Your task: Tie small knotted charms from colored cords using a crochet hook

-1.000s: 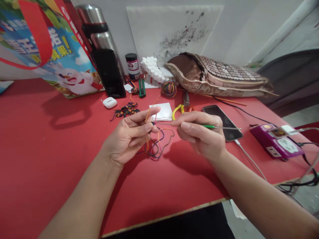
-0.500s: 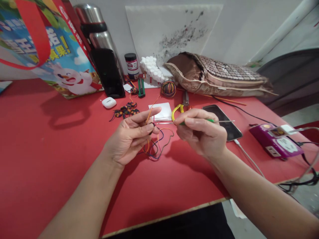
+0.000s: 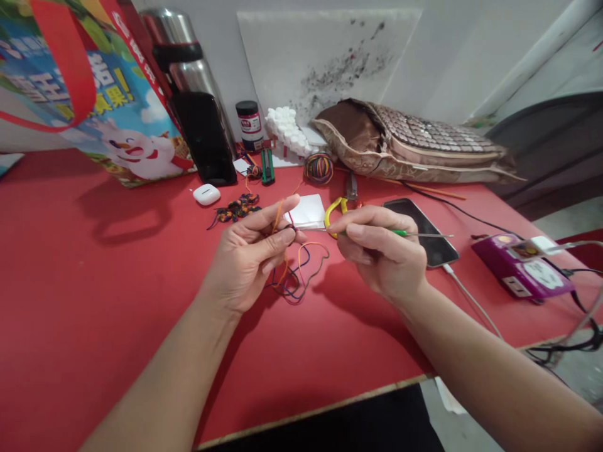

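My left hand pinches multicoloured yarn between thumb and fingers, with an orange strand running over the raised index finger. A small dark loop of the yarn shows at the fingertips. In my right hand is a thin crochet hook with a green grip, held like a pen. Its metal tip points left and reaches the yarn at my left fingertips; whether it passes through the loop I cannot tell. Loose coils of yarn hang below and lie on the red table.
Behind the hands are a yarn ball, white folded paper, yellow-handled pliers and a crocheted piece. A phone with a cable and a purple power strip lie right. A bag and steel flask stand left.
The crochet hook drew back to the right from the yarn, then came left to it again. My left fingers shifted slightly, and the dark loop now shows more clearly.
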